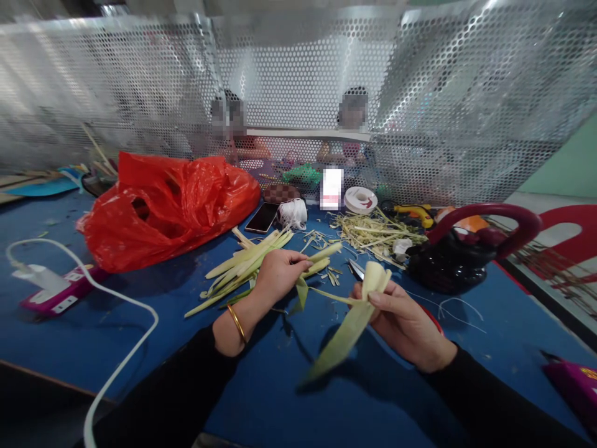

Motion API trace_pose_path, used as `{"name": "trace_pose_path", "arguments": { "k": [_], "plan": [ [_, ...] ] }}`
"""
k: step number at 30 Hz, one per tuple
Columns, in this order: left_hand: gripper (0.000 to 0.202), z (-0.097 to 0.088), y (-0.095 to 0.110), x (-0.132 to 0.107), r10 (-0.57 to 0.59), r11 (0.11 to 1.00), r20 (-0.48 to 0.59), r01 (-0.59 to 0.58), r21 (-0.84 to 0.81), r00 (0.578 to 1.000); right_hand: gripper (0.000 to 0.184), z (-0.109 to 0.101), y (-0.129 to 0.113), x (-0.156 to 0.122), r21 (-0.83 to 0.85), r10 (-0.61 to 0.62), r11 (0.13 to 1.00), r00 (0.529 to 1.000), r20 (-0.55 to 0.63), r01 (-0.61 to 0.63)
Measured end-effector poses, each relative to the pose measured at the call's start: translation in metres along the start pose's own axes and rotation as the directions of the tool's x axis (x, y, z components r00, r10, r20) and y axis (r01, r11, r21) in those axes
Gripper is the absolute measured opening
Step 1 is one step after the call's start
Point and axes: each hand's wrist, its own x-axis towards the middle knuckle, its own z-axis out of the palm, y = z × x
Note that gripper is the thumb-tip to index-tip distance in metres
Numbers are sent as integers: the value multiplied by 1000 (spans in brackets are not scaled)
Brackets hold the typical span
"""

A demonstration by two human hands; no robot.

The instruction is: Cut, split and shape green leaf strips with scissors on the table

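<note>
My left hand pinches a narrow pale-green leaf strip between thumb and fingers. Across from it, my right hand grips a folded leaf strip, whose broad flat end hangs down toward me. A thin strand stretches between the two hands. From behind my right fingers pokes a pointed metal blade, and a red curved edge shows by the palm; they look like scissors, mostly hidden. Beside my left hand lies a bundle of long leaf strips on the blue table.
At the left are a red plastic bag and a purple power strip with a white cable. Further back sit a phone, white thread, a spool and leaf trimmings. A black kettle-shaped object stands right.
</note>
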Motion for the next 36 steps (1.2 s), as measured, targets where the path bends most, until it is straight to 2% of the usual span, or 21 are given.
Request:
{"name": "trace_pose_path", "arguments": {
  "k": [3, 9, 14, 15, 17, 19, 24, 26, 27, 29, 30, 32, 35, 36],
  "plan": [
    [20, -7, -1, 5, 1, 995, -90, 8, 104, 996, 20, 1, -6, -1, 8, -60, 998, 998, -33, 60],
    [22, -27, -8, 17, 19, 979, -199, 22, 201, 980, 30, -4, -23, 0, 30, -118, 992, 979, -167, 125],
    [25, -49, -16, 26, 32, 943, -338, 84, 323, 941, 25, -12, -33, 3, 42, -190, 979, 965, -179, 201],
    [25, -53, -18, 27, 36, 926, -361, 104, 362, 932, 24, -12, -35, 3, 57, -206, 974, 961, -187, 220],
    [27, -60, -21, 29, 63, 840, -396, 165, 517, 916, 21, -13, -38, 2, 85, -224, 966, 952, -208, 246],
    [29, -65, -25, 29, 72, 797, -413, 197, 571, 908, 19, -13, -40, 2, 106, -215, 964, 949, -231, 244],
    [28, -66, -32, 32, 81, 752, -410, 215, 624, 908, 24, -12, -41, 2, 137, -214, 955, 929, -303, 264],
    [30, -60, -27, 31, 122, 752, -410, 186, 633, 904, 24, -12, -40, 5, 124, -239, 948, 911, -336, 294],
    [33, -57, -23, 29, 208, 761, -416, 120, 637, 885, 24, -11, -38, 6, 119, -242, 948, 910, -338, 296],
    [32, -47, -10, 21, 335, 825, -429, -42, 563, 839, 23, -11, -36, 9, 118, -250, 947, 914, -319, 300],
    [29, -42, -3, 14, 345, 872, -426, -118, 476, 836, 23, -10, -36, 10, 120, -261, 943, 914, -311, 310],
    [29, -30, 11, -1, 282, 946, -430, -174, 274, 858, 26, -9, -34, 12, 119, -290, 931, 900, -327, 344],
    [57, -11, 23, -24, 225, 971, -426, -238, 23, 876, 29, -7, -31, 15, 78, -301, 930, 867, -397, 359],
    [60, -4, 25, -30, 225, 964, -364, -260, -49, 904, 28, -7, -29, 15, 53, -302, 934, 862, -406, 352]
  ]
}}
